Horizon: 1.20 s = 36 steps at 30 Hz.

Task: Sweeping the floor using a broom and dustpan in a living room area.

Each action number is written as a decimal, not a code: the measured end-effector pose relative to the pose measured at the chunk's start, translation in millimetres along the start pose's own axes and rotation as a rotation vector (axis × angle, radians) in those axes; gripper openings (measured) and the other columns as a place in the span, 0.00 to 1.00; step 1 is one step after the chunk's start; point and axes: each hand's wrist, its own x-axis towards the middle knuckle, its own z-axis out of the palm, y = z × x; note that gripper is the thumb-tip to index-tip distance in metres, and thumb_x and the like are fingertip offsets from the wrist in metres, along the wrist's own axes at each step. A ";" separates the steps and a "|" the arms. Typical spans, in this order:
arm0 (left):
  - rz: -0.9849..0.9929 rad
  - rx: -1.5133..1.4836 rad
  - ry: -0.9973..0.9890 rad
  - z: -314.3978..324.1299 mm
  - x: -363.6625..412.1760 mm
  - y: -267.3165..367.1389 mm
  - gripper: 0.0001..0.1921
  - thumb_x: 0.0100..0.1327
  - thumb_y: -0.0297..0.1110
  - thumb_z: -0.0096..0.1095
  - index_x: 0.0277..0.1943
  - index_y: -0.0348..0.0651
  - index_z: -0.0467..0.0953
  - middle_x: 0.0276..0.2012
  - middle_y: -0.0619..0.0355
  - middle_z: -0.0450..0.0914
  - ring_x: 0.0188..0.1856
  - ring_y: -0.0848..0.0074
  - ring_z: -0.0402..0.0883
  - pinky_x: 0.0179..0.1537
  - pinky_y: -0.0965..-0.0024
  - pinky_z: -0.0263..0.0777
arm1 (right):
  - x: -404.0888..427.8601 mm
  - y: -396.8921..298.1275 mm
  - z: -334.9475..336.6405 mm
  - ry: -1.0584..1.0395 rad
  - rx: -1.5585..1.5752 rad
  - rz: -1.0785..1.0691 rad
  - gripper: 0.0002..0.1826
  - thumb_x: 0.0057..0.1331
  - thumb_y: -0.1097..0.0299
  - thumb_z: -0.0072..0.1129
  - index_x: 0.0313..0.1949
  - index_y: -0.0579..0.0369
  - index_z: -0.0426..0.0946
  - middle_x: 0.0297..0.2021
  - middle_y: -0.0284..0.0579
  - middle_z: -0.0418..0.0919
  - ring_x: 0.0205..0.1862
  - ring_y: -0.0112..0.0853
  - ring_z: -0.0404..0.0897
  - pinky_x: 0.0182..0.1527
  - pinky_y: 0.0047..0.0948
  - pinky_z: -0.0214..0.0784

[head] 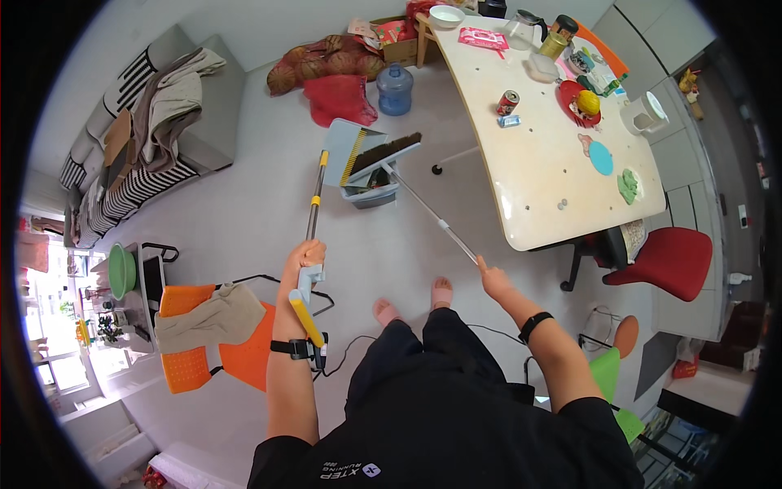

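Note:
My left hand (308,253) is closed around the metal handle of a long-handled dustpan (339,143), whose yellow and light-blue grip end lies over my forearm. The grey-blue pan has a yellow comb edge and a bin part holding dark and green debris. My right hand (493,278) grips the upper end of the broom's (427,208) metal pole, with the index finger stretched along it. The broom head's dark bristles (388,151) are at the dustpan, over its bin part; whether they touch it is unclear.
A long cream table (507,177) with cans, dishes and cloths stands at the right. Beyond the dustpan are a blue water jug (395,91), a red sack (339,101) and netted bags. A grey sofa (214,122), orange chairs (244,342) and a red chair (672,263) surround the floor. A cable crosses near the feet.

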 end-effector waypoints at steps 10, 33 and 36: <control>0.015 -0.125 0.050 -14.0 1.5 -6.6 0.16 0.58 0.32 0.45 0.16 0.50 0.53 0.12 0.71 0.55 0.12 0.92 0.52 0.13 0.87 0.46 | -57.0 27.0 -5.9 0.099 -0.079 -0.009 0.27 0.57 0.73 0.37 0.57 0.58 0.47 0.23 0.61 0.73 0.25 0.52 0.73 0.30 0.46 0.66; 0.062 -0.110 0.023 -7.8 -2.1 -4.9 0.16 0.58 0.34 0.45 0.16 0.50 0.54 0.11 0.71 0.54 0.12 0.91 0.52 0.13 0.86 0.46 | -64.9 29.7 -14.1 0.157 0.172 -0.011 0.29 0.55 0.71 0.43 0.57 0.53 0.49 0.21 0.63 0.71 0.26 0.55 0.71 0.33 0.50 0.62; 0.041 -0.146 0.018 -13.5 0.4 -2.7 0.16 0.58 0.35 0.45 0.16 0.51 0.54 0.12 0.71 0.54 0.12 0.92 0.52 0.13 0.86 0.46 | -61.8 18.7 -21.3 0.203 0.216 -0.072 0.28 0.56 0.71 0.43 0.57 0.53 0.49 0.22 0.63 0.72 0.25 0.55 0.71 0.31 0.50 0.63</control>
